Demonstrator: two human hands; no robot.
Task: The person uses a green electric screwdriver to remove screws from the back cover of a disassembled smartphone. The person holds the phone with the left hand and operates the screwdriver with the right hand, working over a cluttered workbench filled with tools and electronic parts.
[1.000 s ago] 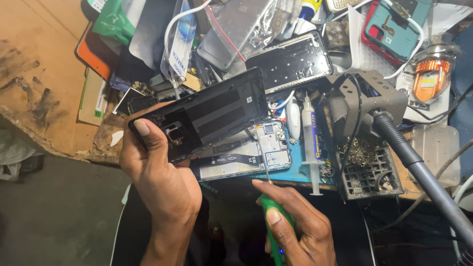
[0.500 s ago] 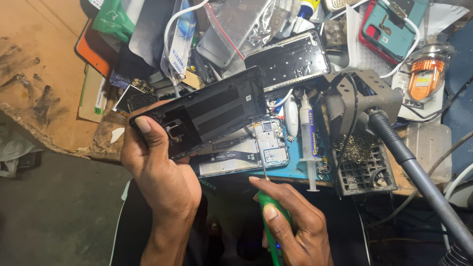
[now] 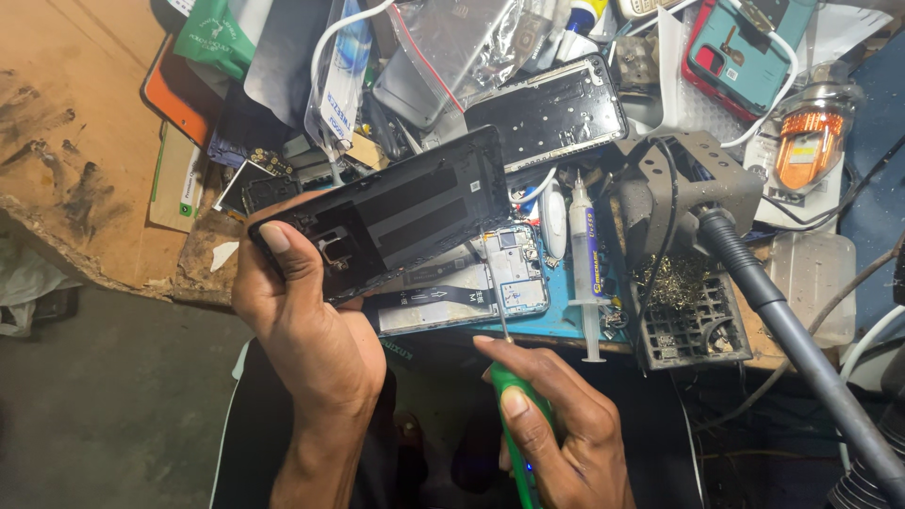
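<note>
Back cover (image 3: 396,212) above opened phone (image 3: 471,283), syringe (image 3: 589,273) right of it, solder stand (image 3: 688,311) further right, screwdriver (image 3: 514,415) below

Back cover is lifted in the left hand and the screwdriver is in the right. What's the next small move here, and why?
Probably set the black back cover aside, clear of the phone. The left hand holds it tilted over the opened phone, hiding much of the board, while the right hand aims the green screwdriver, its thin tip at the board's exposed lower edge. Clearing the cover would likely open up the working area.

Cluttered, worn wooden workbench (image 3: 66,141) with a chipped edge above a dark grey floor (image 3: 113,405), evenly lit.
</note>
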